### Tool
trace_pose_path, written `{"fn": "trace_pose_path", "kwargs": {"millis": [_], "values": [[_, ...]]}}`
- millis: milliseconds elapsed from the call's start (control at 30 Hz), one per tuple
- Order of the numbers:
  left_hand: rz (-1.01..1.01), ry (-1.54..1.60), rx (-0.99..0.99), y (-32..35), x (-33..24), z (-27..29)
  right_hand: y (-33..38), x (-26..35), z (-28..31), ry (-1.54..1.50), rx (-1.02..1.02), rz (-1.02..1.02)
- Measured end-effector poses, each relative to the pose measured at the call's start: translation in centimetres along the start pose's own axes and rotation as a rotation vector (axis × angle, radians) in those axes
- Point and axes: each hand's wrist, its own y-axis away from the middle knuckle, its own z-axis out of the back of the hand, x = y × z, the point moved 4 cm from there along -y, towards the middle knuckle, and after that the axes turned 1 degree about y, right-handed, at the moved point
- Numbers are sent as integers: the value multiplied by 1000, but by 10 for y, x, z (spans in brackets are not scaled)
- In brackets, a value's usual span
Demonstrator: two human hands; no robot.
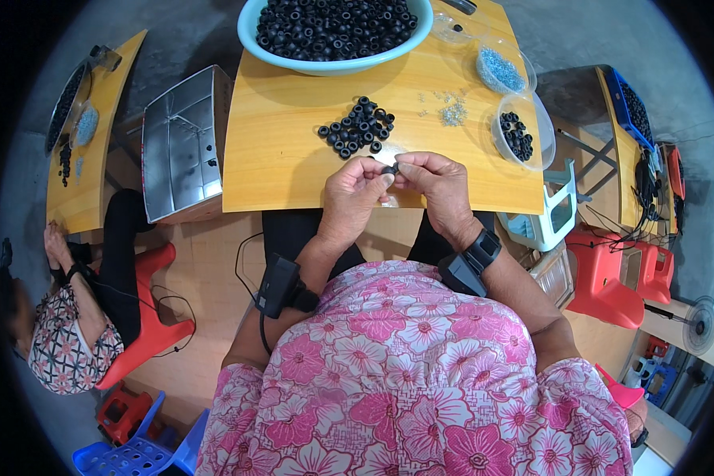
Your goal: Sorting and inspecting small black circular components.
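Note:
Over the table's near edge, my two hands meet at one small black ring-shaped part (389, 169). My left hand (347, 198) pinches it between thumb and fingers. From the other side my right hand (443, 192) is closed, its thumb and fingertip pressed against the same part; anything tinier between these fingertips is hidden. Just beyond my left hand lies a loose pile of black rings (358, 127). Farther right, tiny clear pieces (453, 113) are scattered on the wood. A round clear tub (496, 143) with black rings inside stands to the right of my right hand.
A light-blue basin (333, 68) heaped with black rings sits at the table's (270, 159) far side. Another clear tub holds pale-blue bits (500, 70). A foil-lined box (182, 147) adjoins the left edge, a white stool (543, 218) the right. Someone (75, 333) sits at left.

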Motion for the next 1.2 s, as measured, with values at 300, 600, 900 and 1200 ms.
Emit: {"fn": "trace_pose_path", "kwargs": {"millis": [300,600,900,1200], "values": [[-14,13,-7,0,1,-1,0,1,2,236,-51,183],[14,4,-8,1,4,1,7,2,-1,309,-62,253],[-48,35,31,1,1,-1,1,-5,5,-28,58,-56],[0,51,22,0,1,0,3,0,3,112,21,80]]}}
